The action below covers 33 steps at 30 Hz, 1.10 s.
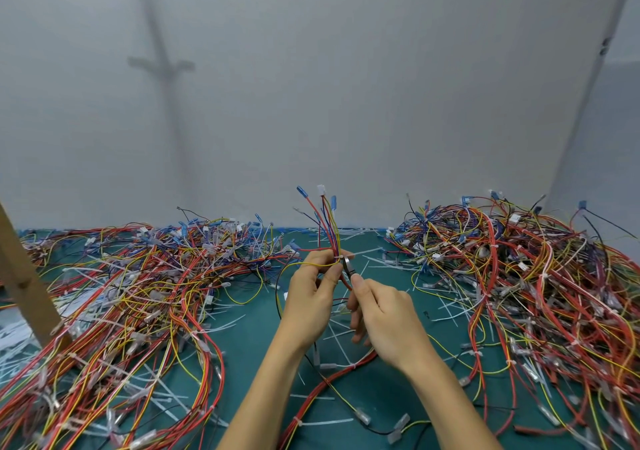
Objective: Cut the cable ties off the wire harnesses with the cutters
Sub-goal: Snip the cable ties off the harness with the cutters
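**Operator A:** While the harness (pixel 333 228) is being held above the green mat (pixel 377 394), what is each hand doing?

**Operator B:** The left hand (pixel 308 297) is gripping the wire bundle, with the fingers curled round it just under the cable tie (pixel 337 259). The right hand (pixel 384 314) is closing round the handles of the cutters (pixel 347 265). The cutter tips are sitting at the tie. Whether the blades are biting into it is too small to tell.

**Operator A:** How far is the job progressing?

**Operator B:** Loose tie offcuts (pixel 341 340) are lying across the mat under and beyond the hands, so some cutting is evidently done. The held harness is trailing down toward the near edge with further white ties on it, so it is probably not finished.

**Operator A:** And farther out?

**Operator B:** A large left pile (pixel 138 276) and a large right pile (pixel 536 276) are flanking the work area, and ties are showing in both. Which one is awaiting cutting cannot be told. In my judgement, much work is remaining. A grey wall (pixel 346 86) is standing behind.
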Motion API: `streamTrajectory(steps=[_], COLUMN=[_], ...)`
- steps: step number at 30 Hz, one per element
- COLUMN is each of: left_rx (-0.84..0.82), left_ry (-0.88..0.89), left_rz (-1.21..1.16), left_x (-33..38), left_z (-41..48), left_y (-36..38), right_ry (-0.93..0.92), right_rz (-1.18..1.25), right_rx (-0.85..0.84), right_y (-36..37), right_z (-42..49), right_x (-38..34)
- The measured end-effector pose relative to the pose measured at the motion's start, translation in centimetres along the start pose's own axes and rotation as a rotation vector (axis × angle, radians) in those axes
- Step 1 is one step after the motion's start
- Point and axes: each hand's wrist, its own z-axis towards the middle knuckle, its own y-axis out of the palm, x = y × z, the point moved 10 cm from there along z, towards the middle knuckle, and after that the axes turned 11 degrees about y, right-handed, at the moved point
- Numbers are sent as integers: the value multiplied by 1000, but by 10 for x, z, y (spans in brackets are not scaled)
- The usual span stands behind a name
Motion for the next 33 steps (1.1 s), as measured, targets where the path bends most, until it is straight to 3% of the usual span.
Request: streamTrajectory(steps=[18,21,24,28,33], left_rx=[0,29,89,121,65], left_ry=[-23,-34,-55,-87,-66], left_rz=[27,20,12,31,5], left_x=[0,-2,-4,-6,-6], left_z=[-3,-2,-2,-3,0], left_y=[0,-4,-10,-16,-13], right_ry=[132,124,114,5,63], right_rz=[196,241,332,56,-107], right_rx=[-139,-102,44,321,230], right_y=[10,7,-10,-44,-31], right_z=[0,0,3,2,8], right_x=[11,9,10,6,17])
